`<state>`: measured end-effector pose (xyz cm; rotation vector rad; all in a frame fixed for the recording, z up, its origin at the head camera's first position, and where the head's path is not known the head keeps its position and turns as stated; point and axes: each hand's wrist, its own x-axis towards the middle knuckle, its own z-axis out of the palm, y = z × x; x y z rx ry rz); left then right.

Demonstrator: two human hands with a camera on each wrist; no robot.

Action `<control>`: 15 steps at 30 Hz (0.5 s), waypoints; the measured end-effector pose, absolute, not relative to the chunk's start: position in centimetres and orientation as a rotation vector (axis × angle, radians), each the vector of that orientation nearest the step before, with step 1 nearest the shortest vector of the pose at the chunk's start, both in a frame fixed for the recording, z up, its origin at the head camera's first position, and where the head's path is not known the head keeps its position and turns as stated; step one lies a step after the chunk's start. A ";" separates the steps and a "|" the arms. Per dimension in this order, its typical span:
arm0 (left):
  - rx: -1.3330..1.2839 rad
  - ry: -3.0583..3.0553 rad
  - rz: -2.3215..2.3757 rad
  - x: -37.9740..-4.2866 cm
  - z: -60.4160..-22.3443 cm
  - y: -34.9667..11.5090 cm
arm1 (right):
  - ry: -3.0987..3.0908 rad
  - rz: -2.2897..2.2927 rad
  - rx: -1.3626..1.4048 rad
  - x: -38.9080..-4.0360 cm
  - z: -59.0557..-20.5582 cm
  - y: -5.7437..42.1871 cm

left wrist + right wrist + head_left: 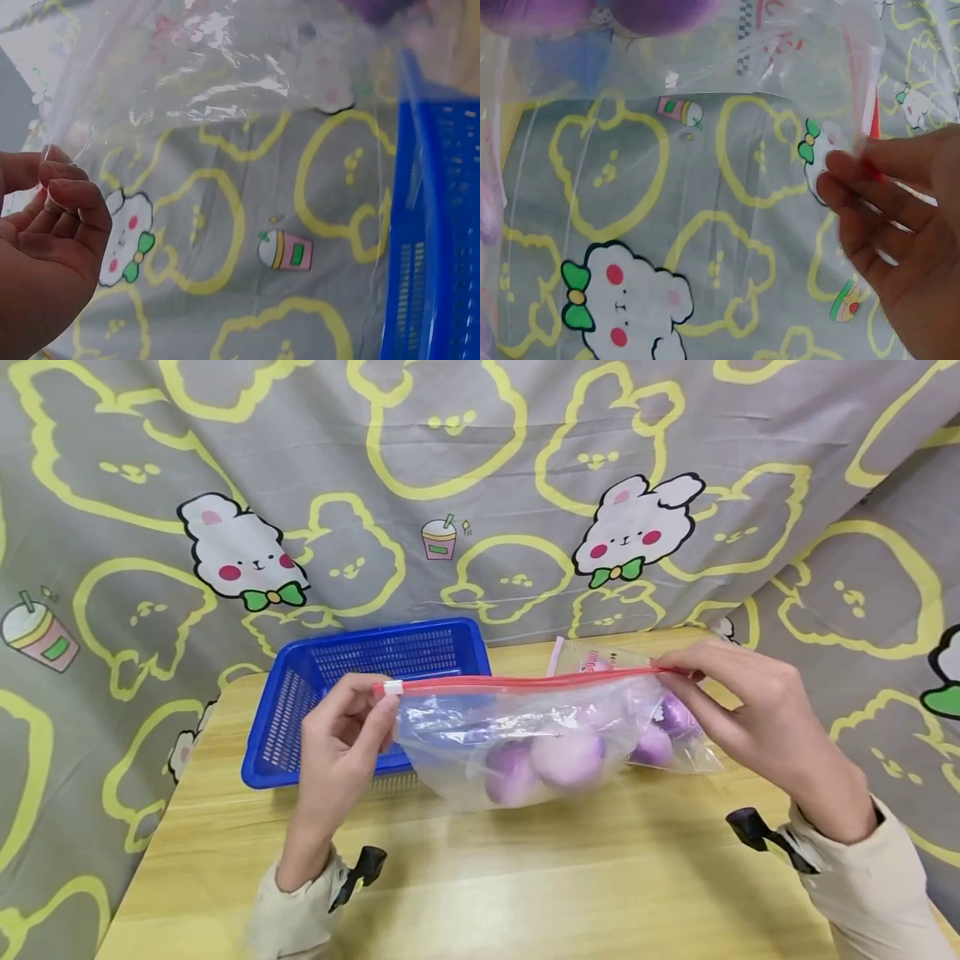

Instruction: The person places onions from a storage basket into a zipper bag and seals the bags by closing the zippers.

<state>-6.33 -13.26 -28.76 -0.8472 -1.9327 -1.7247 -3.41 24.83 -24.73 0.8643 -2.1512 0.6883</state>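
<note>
A clear zip bag (pixel 442 777) with a red top strip hangs between both hands, above the table. Round purple-and-white objects (pixel 570 758) lie at its bottom; their exact kind is unclear. By the white slider (pixel 393 687), my left hand (pixel 337 743) pinches the strip's left end. My right hand (pixel 765 727) pinches the right end between thumb and fingers. In the left wrist view, curled fingers (pixel 75 195) hold the bag's edge. The right wrist view has fingertips (pixel 844 165) at the bag's corner, beside the red strip.
Behind the bag on the left stands a blue plastic basket (pixel 258 735), partly covered by it. A second clear bag (pixel 697 758) with purple round items (pixel 652 747) lies at the right. The wooden table (pixel 480 885) meets a grey patterned cloth (pixel 517 518) at the back.
</note>
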 end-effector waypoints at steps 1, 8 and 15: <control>-0.869 -1.945 -1.708 -6.4 -28.8 -13.0 | -2.207 0.660 0.846 -3.5 -24.9 25.2; -0.989 -2.016 -1.494 -5.6 -29.4 -11.1 | -2.456 0.469 0.804 -2.6 -25.5 23.6; -1.019 -2.020 -1.347 -4.5 -29.0 -10.7 | -2.308 0.645 1.082 -0.3 -23.4 15.9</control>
